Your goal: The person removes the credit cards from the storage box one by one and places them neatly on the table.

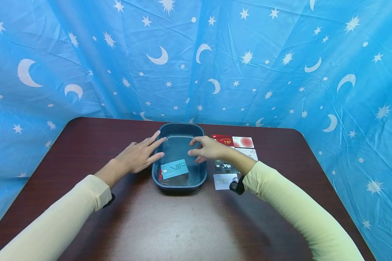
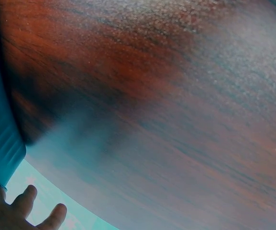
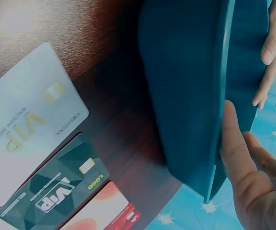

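Observation:
A deep blue-green plastic box [image 1: 179,142] stands on the table. Inside it, near the front, a light teal VIP card [image 1: 174,168] lies over a dark card [image 1: 174,180], and a bit of red shows at their left. My left hand [image 1: 138,155] is at the box's left rim, fingers straight and spread, holding nothing. Over the right rim reaches my right hand [image 1: 210,148], its fingers loosely bent above the inside with no card between them. In the right wrist view, a finger [image 3: 236,148] of that hand overlaps the rim.
Right of the box, several cards lie in a group: a red VIP card [image 1: 222,139], a white card with a red circle [image 1: 243,142], a dark green Vip card [image 1: 223,166] and a silver VIP card [image 1: 223,181]. A blue star-patterned curtain [image 1: 196,72] hangs behind the dark wooden table [image 1: 170,224].

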`<state>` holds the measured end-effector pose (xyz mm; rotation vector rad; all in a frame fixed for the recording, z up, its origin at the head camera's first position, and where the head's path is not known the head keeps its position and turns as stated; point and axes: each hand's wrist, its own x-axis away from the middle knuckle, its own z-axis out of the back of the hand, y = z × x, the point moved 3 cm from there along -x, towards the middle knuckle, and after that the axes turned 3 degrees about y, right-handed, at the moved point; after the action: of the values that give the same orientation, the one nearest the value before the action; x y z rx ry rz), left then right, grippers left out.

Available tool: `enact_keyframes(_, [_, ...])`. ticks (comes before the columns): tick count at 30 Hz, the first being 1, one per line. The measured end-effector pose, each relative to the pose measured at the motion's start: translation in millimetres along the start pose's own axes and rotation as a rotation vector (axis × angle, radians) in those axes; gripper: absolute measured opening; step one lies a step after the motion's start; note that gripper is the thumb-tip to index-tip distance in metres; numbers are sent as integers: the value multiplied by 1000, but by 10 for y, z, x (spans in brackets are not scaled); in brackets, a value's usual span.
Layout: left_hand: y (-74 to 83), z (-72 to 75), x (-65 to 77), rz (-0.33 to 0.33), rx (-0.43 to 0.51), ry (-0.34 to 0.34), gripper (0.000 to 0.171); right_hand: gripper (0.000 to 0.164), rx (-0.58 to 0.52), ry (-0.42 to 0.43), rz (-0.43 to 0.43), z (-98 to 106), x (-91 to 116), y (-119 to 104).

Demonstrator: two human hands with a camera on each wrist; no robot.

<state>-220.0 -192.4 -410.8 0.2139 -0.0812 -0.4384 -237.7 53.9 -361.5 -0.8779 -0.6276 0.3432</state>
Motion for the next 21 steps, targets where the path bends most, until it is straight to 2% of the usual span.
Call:
enact_keyframes(8, [-5,8,1,-5,4,-4,68,61,40,-89,-76,-96,-105,-46])
enact_keyframes(21, [-3,4,3,-8,8,-4,68,62,72,-153,-210,-195,-249,-82])
